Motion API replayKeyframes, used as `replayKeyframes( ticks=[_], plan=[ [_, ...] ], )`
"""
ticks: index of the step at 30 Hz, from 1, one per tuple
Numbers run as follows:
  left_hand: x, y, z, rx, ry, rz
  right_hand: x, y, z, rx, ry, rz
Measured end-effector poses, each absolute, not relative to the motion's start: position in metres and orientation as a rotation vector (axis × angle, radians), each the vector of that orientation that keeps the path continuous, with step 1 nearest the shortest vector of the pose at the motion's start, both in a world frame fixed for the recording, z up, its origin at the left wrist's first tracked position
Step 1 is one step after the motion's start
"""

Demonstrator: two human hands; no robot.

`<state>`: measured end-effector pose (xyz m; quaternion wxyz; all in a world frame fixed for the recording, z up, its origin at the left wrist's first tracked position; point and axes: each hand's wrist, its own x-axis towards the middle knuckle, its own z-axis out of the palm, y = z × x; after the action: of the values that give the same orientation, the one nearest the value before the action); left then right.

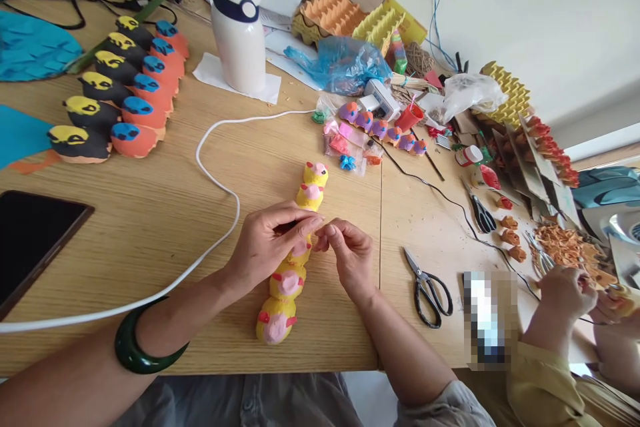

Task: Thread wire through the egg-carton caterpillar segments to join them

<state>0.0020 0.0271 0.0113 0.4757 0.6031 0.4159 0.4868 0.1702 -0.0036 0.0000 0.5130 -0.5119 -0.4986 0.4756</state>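
Observation:
A row of yellow egg-carton bumps with pink faces and red side pieces (278, 320) lies on the table in front of me, running away from my body. Over its middle, my left hand (273, 240) is closed in a pinch, thumb against fingertips. My right hand (347, 250) pinches too, just to the right of the row, its fingertips close to the left ones. Whatever lies between the fingers is too small to make out. Both hands hide part of the row's middle. A green bangle (143, 340) circles my left wrist.
Black-handled scissors (431, 290) lie right of my hands. A white cable (220, 180) crosses the table on the left, near a dark phone (35, 240). A white tumbler (239, 40) stands behind. Bagged clay pieces (345, 143) lie ahead. A co-worker's hands (570, 293) work at far right.

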Motion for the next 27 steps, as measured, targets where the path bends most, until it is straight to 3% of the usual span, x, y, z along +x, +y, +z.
replayKeyframes(
  ticks=[15,27],
  plan=[
    [-0.0013,0.0314,0.008,1.222,1.046,1.038,0.1706,-0.0043,-0.0032,-1.192,-1.206,1.137],
    [0.0014,0.0258,0.0163,1.26,0.999,0.924,0.1712,-0.0075,-0.0058,-1.089,-1.422,0.793]
  ],
)
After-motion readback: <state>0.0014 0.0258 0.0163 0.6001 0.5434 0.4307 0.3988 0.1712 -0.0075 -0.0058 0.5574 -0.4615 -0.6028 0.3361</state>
